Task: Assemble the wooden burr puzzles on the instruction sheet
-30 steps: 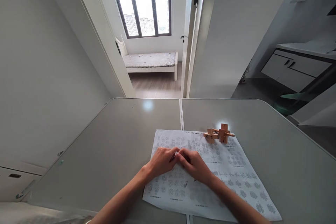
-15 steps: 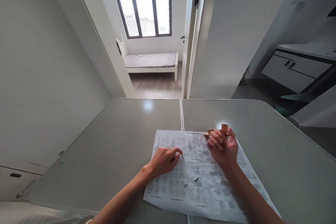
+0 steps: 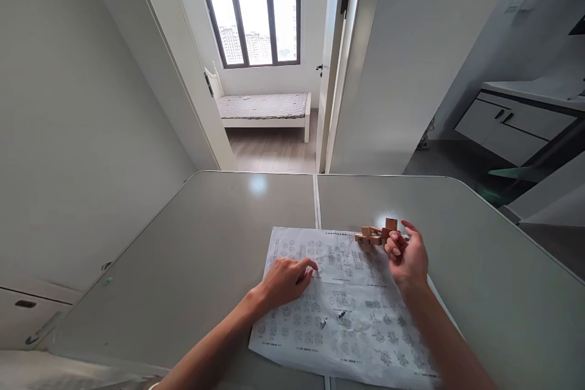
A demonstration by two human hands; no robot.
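A large printed sheet covered with small diagrams lies on the grey table. My left hand rests on its left part, index finger extended and curved, the others loosely bent, with nothing visible in it. Several small wooden blocks stand in a cluster at the sheet's top right edge. Just right of them is my right hand, palm up, thumb and index apart and the other fingers curled beside the blocks; no block shows in its grasp. Two small dark pieces lie on the sheet's lower middle.
The grey table has a pale seam running down its middle. Beyond its far edge a doorway shows a bed under a window. White cabinets stand at the right.
My right hand has shifted right and away from the wooden blocks, its fingers uncovering more of them. My left hand has stayed in place.
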